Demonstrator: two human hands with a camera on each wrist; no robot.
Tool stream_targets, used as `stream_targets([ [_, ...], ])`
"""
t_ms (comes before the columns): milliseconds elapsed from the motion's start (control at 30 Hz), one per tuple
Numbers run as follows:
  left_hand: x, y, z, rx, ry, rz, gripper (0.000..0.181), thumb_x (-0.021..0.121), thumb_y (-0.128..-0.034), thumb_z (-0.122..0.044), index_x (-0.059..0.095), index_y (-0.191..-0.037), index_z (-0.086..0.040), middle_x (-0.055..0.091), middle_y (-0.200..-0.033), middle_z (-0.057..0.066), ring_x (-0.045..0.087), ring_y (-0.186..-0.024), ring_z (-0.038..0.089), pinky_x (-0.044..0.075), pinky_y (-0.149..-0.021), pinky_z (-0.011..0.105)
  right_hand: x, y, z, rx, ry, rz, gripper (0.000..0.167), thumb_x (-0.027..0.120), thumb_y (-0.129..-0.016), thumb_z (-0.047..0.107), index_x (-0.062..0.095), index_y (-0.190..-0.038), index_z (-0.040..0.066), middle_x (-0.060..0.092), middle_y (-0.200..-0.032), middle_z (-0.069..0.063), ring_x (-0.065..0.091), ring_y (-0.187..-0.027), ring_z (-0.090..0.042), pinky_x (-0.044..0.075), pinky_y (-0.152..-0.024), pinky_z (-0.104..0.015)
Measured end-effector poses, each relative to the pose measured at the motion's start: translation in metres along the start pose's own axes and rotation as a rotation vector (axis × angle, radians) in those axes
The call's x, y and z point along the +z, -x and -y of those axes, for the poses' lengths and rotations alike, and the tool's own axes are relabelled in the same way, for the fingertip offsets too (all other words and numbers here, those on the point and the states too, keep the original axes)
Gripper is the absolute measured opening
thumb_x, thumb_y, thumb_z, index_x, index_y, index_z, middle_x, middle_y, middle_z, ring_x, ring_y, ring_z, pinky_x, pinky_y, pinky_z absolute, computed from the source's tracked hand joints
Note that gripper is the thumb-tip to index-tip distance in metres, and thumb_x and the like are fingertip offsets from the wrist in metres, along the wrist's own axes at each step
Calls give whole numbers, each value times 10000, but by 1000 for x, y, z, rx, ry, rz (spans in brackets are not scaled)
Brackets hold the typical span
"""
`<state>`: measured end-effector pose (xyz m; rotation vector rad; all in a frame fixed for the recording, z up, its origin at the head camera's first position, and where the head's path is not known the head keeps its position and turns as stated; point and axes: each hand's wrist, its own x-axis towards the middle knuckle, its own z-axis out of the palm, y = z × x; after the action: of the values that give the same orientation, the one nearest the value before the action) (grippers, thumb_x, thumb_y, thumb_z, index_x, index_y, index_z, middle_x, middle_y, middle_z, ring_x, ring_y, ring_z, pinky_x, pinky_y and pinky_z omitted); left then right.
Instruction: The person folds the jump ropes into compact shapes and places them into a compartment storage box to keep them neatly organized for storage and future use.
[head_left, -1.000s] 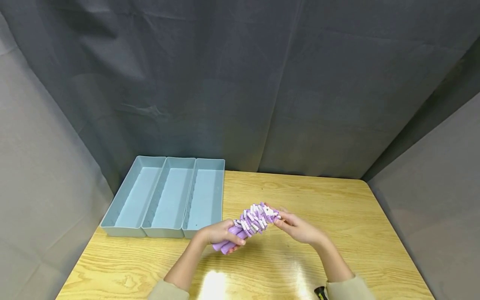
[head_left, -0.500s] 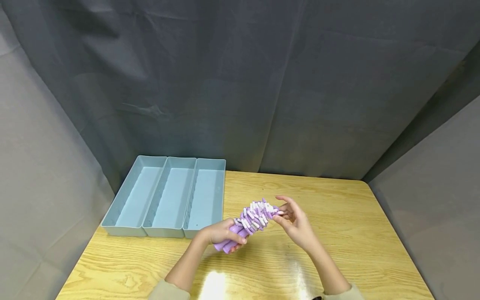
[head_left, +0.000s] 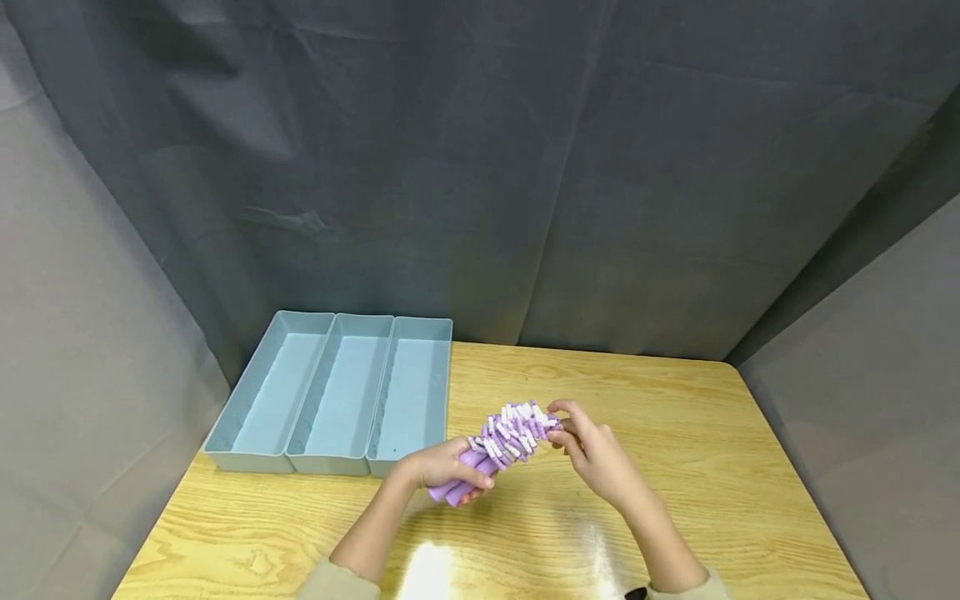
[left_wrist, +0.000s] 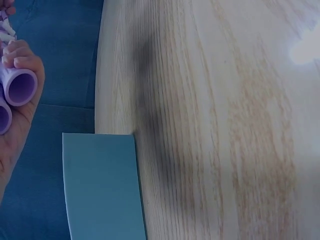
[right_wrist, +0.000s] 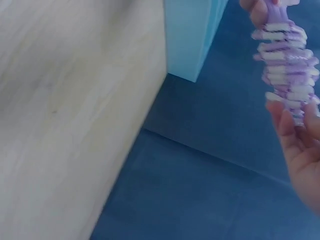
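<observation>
In the head view a lavender-and-white segmented toy (head_left: 513, 433) is held slantwise above the table; its exact kind is unclear. My left hand (head_left: 447, 467) grips the lower end, where two smooth lavender tubes stick out. The left wrist view shows the hollow mouth of one tube (left_wrist: 21, 87) beside the left hand (left_wrist: 19, 115). At the upper, ribbed end, my right hand (head_left: 592, 450) pinches the tip between thumb and fingers. In the right wrist view the ribbed segments (right_wrist: 287, 60) run between both hands, with the right hand (right_wrist: 300, 150) at the narrow end.
Three light-blue trays (head_left: 330, 461) stand side by side at the table's left rear. The wooden table (head_left: 675, 433) reaches back to a dark grey curtain (head_left: 480, 208). By the right sleeve a small black object (head_left: 636, 593) is partly visible.
The right hand's fingers lifted and spread at the toy's tip, then came together on it again. The left hand keeps its grip, nearly still.
</observation>
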<state>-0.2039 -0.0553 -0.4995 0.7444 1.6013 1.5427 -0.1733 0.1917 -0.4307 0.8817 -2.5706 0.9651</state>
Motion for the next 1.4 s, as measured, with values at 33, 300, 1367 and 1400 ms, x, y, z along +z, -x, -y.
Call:
stream_targets([
  [33,0,0,0,3,-1,2,181,589,-838,-94,525,-854,75,536,-626,94,522,-492,127,476,-441,221,-1,-1,1,1,20,17,310,576,-854,-23,461,-1132,51,636,-712,14,533,-572,-22,466,-496,-174],
  [300,0,0,0,-5,-35,-4,164,601,-829,-112,535,-832,38,512,-641,218,520,-477,119,476,-431,213,-10,-4,5,3,53,128,225,535,-872,-55,461,-1056,51,626,-705,-6,563,-581,-28,480,-511,-146],
  [1367,5,-1,-2,-7,-13,20,202,606,-820,-120,522,-848,62,534,-609,62,514,-477,142,478,-437,218,6,4,-10,-153,-424,-219,316,597,-691,-256,572,-975,-120,570,-906,-243,633,-617,-207,541,-510,-259],
  [1400,6,-1,-2,-9,-17,20,198,607,-819,-118,525,-844,61,533,-610,71,513,-474,141,478,-436,216,7,4,-11,-152,-430,-224,312,596,-684,-265,570,-957,-116,563,-892,-242,630,-610,-212,542,-506,-267],
])
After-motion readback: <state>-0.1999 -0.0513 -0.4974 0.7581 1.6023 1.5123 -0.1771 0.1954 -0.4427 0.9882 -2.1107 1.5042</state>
